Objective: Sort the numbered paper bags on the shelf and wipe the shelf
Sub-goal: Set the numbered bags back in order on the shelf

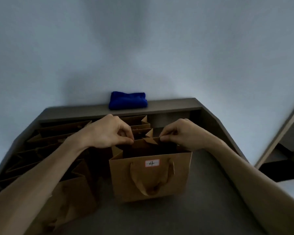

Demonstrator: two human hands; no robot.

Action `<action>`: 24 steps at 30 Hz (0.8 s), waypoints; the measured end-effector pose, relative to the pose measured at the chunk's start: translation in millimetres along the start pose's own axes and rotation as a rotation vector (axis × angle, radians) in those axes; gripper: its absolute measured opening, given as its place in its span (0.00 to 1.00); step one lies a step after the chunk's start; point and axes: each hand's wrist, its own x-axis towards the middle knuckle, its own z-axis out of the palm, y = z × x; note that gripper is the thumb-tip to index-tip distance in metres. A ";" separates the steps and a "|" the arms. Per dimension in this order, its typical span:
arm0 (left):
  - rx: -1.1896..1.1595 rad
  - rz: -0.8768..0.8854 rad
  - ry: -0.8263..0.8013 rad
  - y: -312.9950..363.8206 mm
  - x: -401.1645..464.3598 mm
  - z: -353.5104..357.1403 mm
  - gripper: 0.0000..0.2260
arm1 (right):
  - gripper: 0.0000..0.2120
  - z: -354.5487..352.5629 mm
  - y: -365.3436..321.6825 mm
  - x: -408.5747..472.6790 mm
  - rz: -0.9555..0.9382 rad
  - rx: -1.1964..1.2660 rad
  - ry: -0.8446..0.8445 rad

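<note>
A brown paper bag (pixel 149 175) with a white label reading 4 stands upright near the middle of the dark grey shelf (pixel 210 192). My left hand (pixel 109 131) pinches the far rim of this bag at its left. My right hand (pixel 182 133) pinches the same rim at its right. Several more brown paper bags (pixel 58 138) stand in a row to the left and behind, their labels hidden from me. A folded blue cloth (pixel 128 100) lies on the raised back ledge against the wall.
A pale wall (pixel 143 48) rises right behind the shelf. The shelf's right part, beside bag 4, is bare grey surface. Past the right edge a slanted grey panel (pixel 282 133) and a dark gap show.
</note>
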 end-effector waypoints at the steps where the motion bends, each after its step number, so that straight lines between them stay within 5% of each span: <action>1: 0.004 -0.024 0.015 -7.3 -7.3 -0.9 0.03 | 0.06 7.2 -4.3 7.3 -0.015 0.016 0.009; 16: 0.091 -0.132 0.241 -69.1 -41.3 33.6 0.06 | 0.06 70.9 -19.5 50.8 -0.088 -0.082 0.154; 20: 0.052 -0.087 0.504 -53.1 -57.5 31.3 0.08 | 0.05 71.8 -16.5 45.2 -0.101 0.006 0.232; 24: -0.290 -0.034 0.775 -33.6 -111.4 44.2 0.09 | 0.05 76.9 -7.8 25.3 -0.090 0.336 0.463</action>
